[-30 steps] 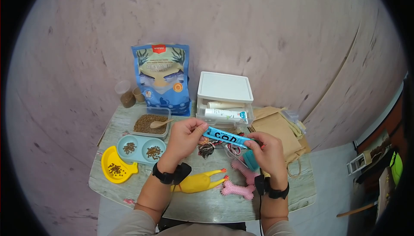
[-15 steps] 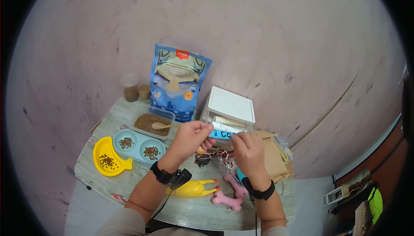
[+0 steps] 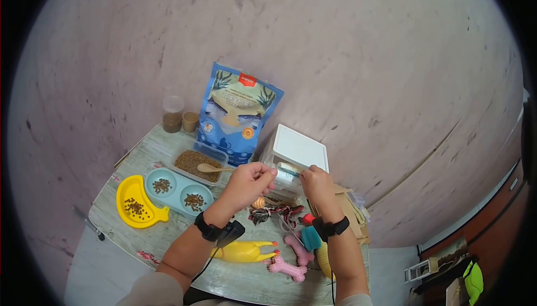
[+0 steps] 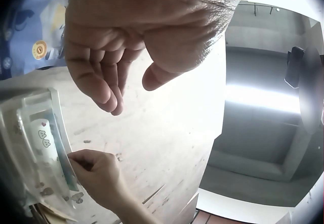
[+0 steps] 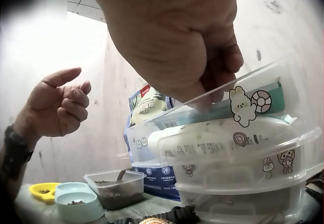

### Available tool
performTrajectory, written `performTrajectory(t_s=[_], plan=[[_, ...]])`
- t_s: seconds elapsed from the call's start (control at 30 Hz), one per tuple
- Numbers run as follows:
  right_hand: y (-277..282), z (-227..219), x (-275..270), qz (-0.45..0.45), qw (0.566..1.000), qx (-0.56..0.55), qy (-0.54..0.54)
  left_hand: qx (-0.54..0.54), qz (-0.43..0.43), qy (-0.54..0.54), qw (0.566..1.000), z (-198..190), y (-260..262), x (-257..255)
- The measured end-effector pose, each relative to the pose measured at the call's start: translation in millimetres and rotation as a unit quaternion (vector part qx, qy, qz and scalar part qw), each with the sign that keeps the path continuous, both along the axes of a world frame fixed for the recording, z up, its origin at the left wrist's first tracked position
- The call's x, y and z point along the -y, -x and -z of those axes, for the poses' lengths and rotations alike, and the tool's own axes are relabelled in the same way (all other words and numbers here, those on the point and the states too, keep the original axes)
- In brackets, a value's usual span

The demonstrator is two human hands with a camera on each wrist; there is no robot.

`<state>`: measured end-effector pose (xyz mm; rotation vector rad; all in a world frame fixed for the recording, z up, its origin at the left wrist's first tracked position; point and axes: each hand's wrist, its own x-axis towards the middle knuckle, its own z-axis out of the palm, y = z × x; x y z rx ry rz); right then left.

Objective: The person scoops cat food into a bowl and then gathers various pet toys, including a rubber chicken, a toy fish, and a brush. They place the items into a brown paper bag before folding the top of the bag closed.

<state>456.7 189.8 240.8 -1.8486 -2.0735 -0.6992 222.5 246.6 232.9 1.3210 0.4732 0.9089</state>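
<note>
Head view: right hand (image 3: 314,179) pinching one blue tube (image 3: 290,171) at three-drawer box (image 3: 296,148), left hand (image 3: 250,182) loose, empty.

The drawer box (image 5: 238,153) under my right hand (image 3: 316,183) was clear, glossy plastic with cartoon stickers, its lid (image 3: 299,148) matt white. The counter (image 3: 140,149) looked like pale, weathered wood. The feed bag (image 3: 238,110) shone like foil, the bowls (image 3: 179,190) were smooth plastic, and the chicken (image 3: 243,250) looked rubbery.

Feed bag (image 3: 239,115) stands behind kibble tray (image 3: 193,163).
</note>
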Motion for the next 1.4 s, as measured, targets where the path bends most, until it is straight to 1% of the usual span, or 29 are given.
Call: performTrajectory(t_s=[0.07, 0.1, 0.17, 0.2, 0.27, 0.4, 0.47, 0.5, 0.57, 0.6, 0.67, 0.7, 0.77, 0.83, 0.93, 1.07, 1.13, 1.17, 1.23, 1.27, 1.33, 1.4], plan=[[3.3, -3.0, -1.3, 0.025, 0.996, -0.071, 0.053, 0.001, 0.001, -0.004, 1.0, 0.4, 0.5, -0.7], [2.4, -3.1, -2.9, 0.025, 0.996, -0.07, 0.053, 0.003, 0.002, -0.008, 1.0, 0.6, 0.7, -1.2], [-1.7, -2.1, -5.6, -0.03, 0.985, -0.137, 0.102, -0.001, -0.003, -0.01, 1.0, 0.8, 0.8, -2.3], [-2.6, -0.5, -6.2, -0.029, 0.985, -0.138, 0.103, -0.007, -0.006, -0.013, 1.0, 1.2, 0.4, -2.6], [-3.3, 3.0, -6.1, -0.059, 0.974, -0.198, 0.096, -0.007, -0.004, -0.015, 1.0, 3.1, -0.8, -3.4], [16.7, -17.7, 13.8, -0.044, 0.981, -0.161, 0.098, -0.011, -0.007, -0.017, 1.0, 1.9, 0.9, -3.7], [27.8, -16.9, 27.6, -0.083, 0.986, -0.141, -0.041, -0.016, -0.012, -0.027, 0.999, 3.7, 0.8, -6.0], [31.7, -17.5, 32.3, -0.082, 0.985, -0.144, -0.039, -0.021, -0.013, -0.039, 0.999, 4.6, 0.0, -6.5], [37.5, -16.3, 42.6, -0.132, 0.976, -0.17, -0.038, -0.026, -0.013, -0.037, 0.999, 5.4, -1.3, -7.0], [39.9, -15.3, 47.6, -0.128, 0.975, -0.176, -0.036, -0.029, -0.014, -0.037, 0.999, 6.2, -1.5, -6.8], [43.1, -13.3, 53.1, -0.095, 0.968, -0.223, 0.069, -0.032, -0.009, -0.036, 0.999, 6.7, -2.4, -6.6], [42.6, -10.1, 52.4, -0.091, 0.966, -0.23, 0.073, -0.029, -0.007, -0.04, 0.999, 6.9, -2.8, -6.4], [37.9, -1.3, 45.2, -0.069, 0.955, -0.253, 0.139, -0.042, -0.006, -0.036, 0.998, 7.3, -3.7, -5.3], [30.6, 7.7, 37.4, -0.079, 0.956, -0.251, 0.132, -0.037, -0.006, -0.042, 0.998, 6.2, -2.9, -4.8], [24.0, 13.2, 27.5, -0.087, 0.966, -0.228, 0.08, -0.042, -0.008, -0.042, 0.998, 4.2, -1.0, -5.2], [17.5, 16.5, 11.3, -0.084, 0.967, -0.228, 0.077, -0.043, -0.007, -0.034, 0.998, 4.7, -1.2, -7.1], [13.0, 22.1, 2.3, -0.077, 0.97, -0.222, 0.058, -0.039, -0.008, -0.036, 0.999, 5.6, -0.8, -7.5], [10.9, 23.0, -2.0, -0.078, 0.97, -0.222, 0.058, -0.034, -0.008, -0.038, 0.999, 5.6, -0.6, -7.8], [6.3, 25.2, -7.7, -0.043, 0.97, -0.224, 0.086, -0.032, -0.01, -0.039, 0.999, 5.2, 0.3, -8.3], [4.0, 28.8, -9.1, -0.043, 0.97, -0.225, 0.086, -0.03, -0.01, -0.04, 0.999, 5.3, 0.8, -8.5], [2.8, 34.1, -9.7, -0.083, 0.978, -0.186, 0.047, -0.028, -0.011, -0.038, 0.999, 6.0, 1.3, -9.4], [7.8, 35.5, -1.9, -0.085, 0.981, -0.168, 0.039, -0.025, -0.013, -0.035, 0.999, 6.0, 1.1, -11.0]])
